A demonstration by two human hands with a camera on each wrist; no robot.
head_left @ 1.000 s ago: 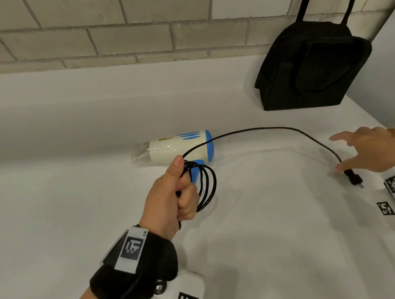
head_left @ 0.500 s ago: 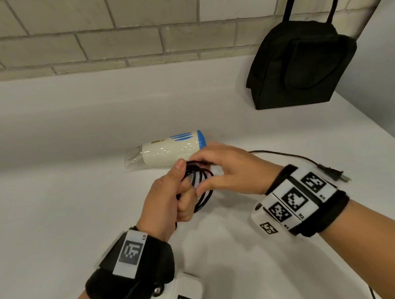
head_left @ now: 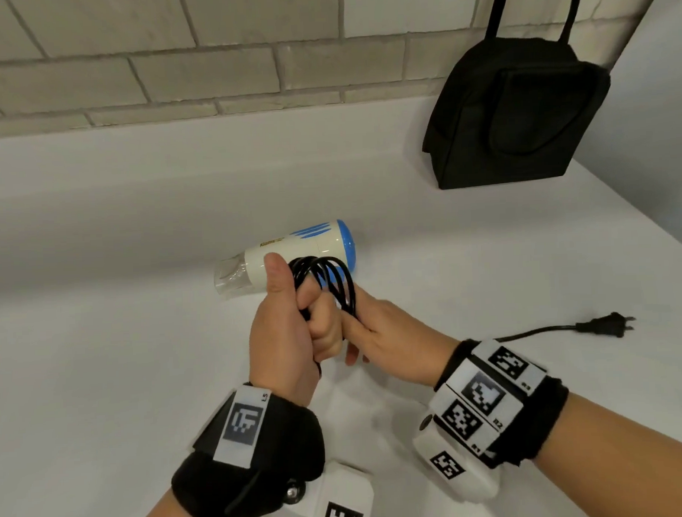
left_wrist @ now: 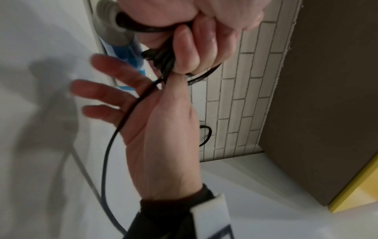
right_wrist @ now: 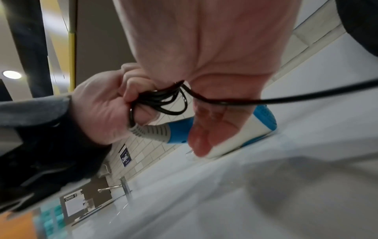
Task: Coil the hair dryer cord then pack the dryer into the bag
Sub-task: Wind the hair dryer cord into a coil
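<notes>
A white and blue hair dryer lies on the white counter, nozzle to the left. My left hand grips a bundle of black cord loops just in front of it, thumb up. In the left wrist view its curled fingers hold the bundle beside the dryer's grey and blue handle. My right hand touches the bottom of the coil, fingers spread, and the loose cord runs across its palm. The plug lies on the counter to the right. The black bag stands upright at the back right.
A pale brick wall rises behind a raised ledge at the back. The counter's right edge runs diagonally past the bag. A metal faucet shows far off in the right wrist view.
My right hand left the plug end, came over to the coil and dropped beneath it with the cord. The long cord loop on the counter is gone; only a short tail remains.
</notes>
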